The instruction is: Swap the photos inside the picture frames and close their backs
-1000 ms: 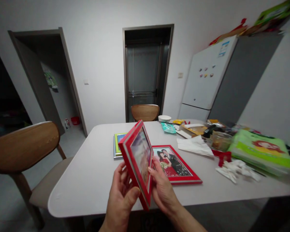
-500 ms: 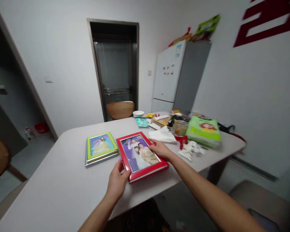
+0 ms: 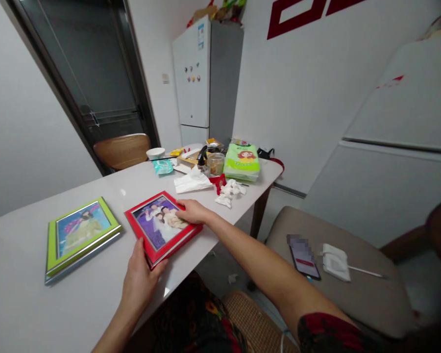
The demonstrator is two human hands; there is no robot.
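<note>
Both hands hold a red photo frame (image 3: 158,255) with a wedding picture in it, low over the front edge of the white table (image 3: 18,314). My left hand (image 3: 141,274) grips its near left corner, the thumb along the edge. At the right side, my right hand (image 3: 194,214) has its thumb over the border and its other fingers hidden underneath. To the left lies a green photo frame (image 3: 52,240) with a picture of a person in a yellow dress. It rests on top of a silver-grey frame (image 3: 83,257), of which only the edge shows.
Crumpled tissues (image 3: 230,190), a flat white tissue (image 3: 193,180), a green tissue pack (image 3: 242,162), a clear jar (image 3: 216,164), a teal packet (image 3: 163,167) and a white bowl (image 3: 155,153) stand farther back. A phone (image 3: 304,259) lies on a chair (image 3: 338,294) at right.
My view has swung to the right, bringing the chair and phone in. The hands keep hold of the red photo frame, which stays near the table's front edge.
</note>
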